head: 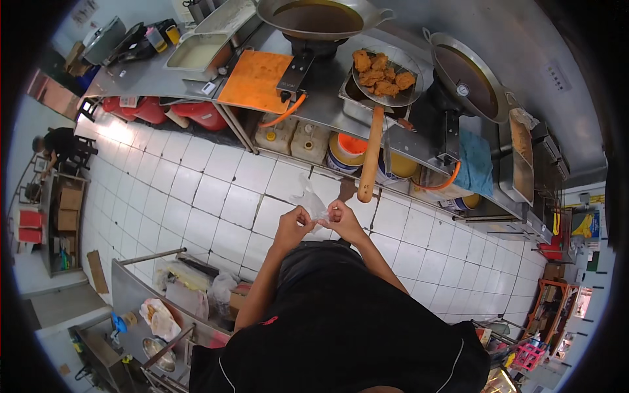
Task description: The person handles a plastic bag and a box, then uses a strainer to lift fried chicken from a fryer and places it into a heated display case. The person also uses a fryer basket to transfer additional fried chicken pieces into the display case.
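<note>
Both hands are close together in front of the waist, pinching a thin translucent plastic bag [312, 202]. My left hand [295, 225] grips its edge with thumb and fingertips. On the other side of the same edge, my right hand [342, 220] pinches the plastic. The rest of the bag hangs beyond the fingers, over the white tiled floor. Ahead, fried chicken pieces [383, 73] lie in a wire strainer [415, 91], whose wooden handle [371, 157] points toward me. The strainer rests over a metal container [361, 109] on the steel counter.
Two woks of dark oil, left [319, 17] and right [467, 78], stand on burners. An orange cloth [258, 81] and a blue cloth [475, 159] lie by the counter's edge. Tubs and jerrycans [308, 142] are underneath. A steel table [132, 319] stands behind me; a person [61, 142] is far left.
</note>
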